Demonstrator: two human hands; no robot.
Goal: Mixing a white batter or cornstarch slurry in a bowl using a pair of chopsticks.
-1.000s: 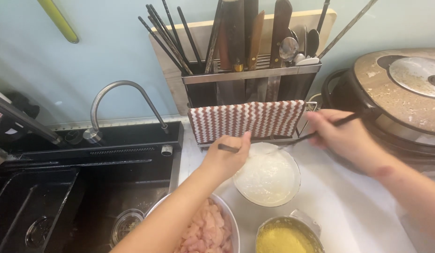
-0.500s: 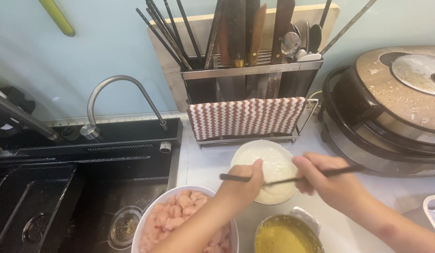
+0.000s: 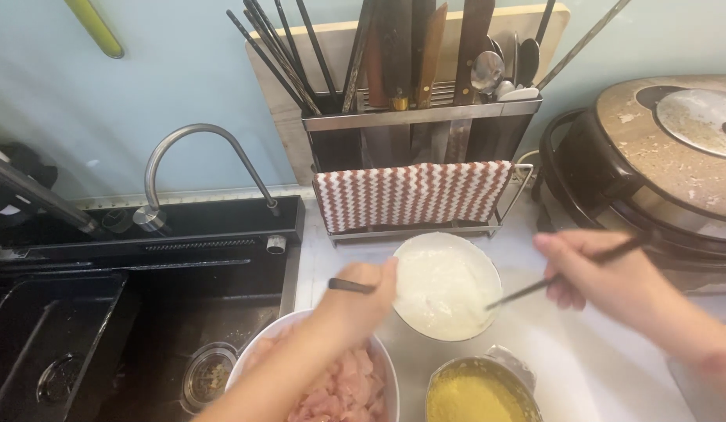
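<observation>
From the head view, the left hand is closed around 1 dark chopstick beside the white bowl of pale batter, while the right hand grips the other chopstick, its tip dipping at the bowl's right rim. The bowl sits on the table between a bowl of raw chicken pieces and a container of yellow crumbs. Bringing both sticks into 1 hand would likely give better control. Room is tight: the utensil rack with striped towel just behind, the sink edge left, the cooker right.
</observation>
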